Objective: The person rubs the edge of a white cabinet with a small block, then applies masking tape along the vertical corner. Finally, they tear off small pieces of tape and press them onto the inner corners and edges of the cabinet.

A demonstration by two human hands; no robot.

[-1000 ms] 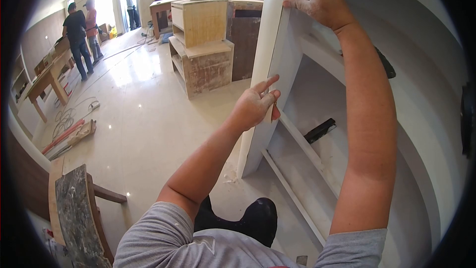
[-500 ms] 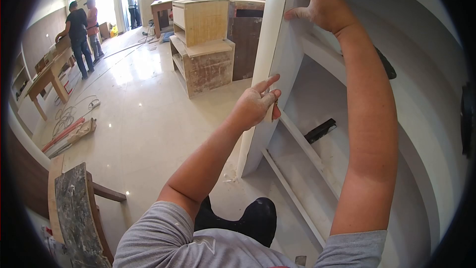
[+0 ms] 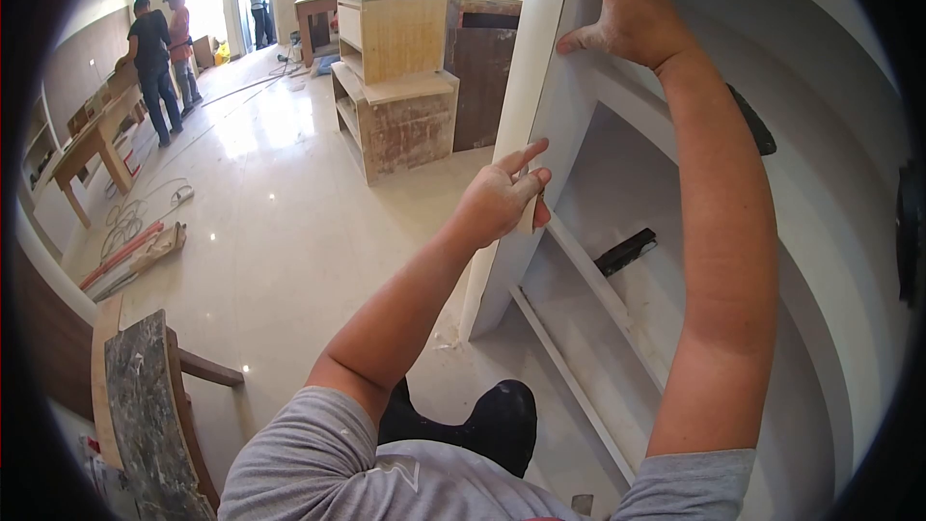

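Note:
My left hand (image 3: 494,203) is closed on a small tan folded piece (image 3: 528,216) that looks like sandpaper, pressed to the front edge of a white upright panel (image 3: 557,106). Its index finger points out along the panel. Higher up, my right hand (image 3: 632,14) lies against the same panel's inner side, thumb and fingers apart; some fingertips are cut off or hidden at the top. The panel belongs to a white cabinet frame with cross rails (image 3: 588,265). A black object (image 3: 625,251) lies inside it, below my hands.
Wooden cabinet boxes (image 3: 400,130) stand stacked beyond the panel. Two people (image 3: 152,68) work by a wooden bench (image 3: 96,150) at the left, and another person (image 3: 258,10) stands near the doorway. Cables and pipes (image 3: 125,256) lie on the glossy floor; a stained board (image 3: 154,415) is at lower left.
The view has tilted and shifted slightly. Both hands keep nearly the same places on the panel, and the left one still grips the tan piece.

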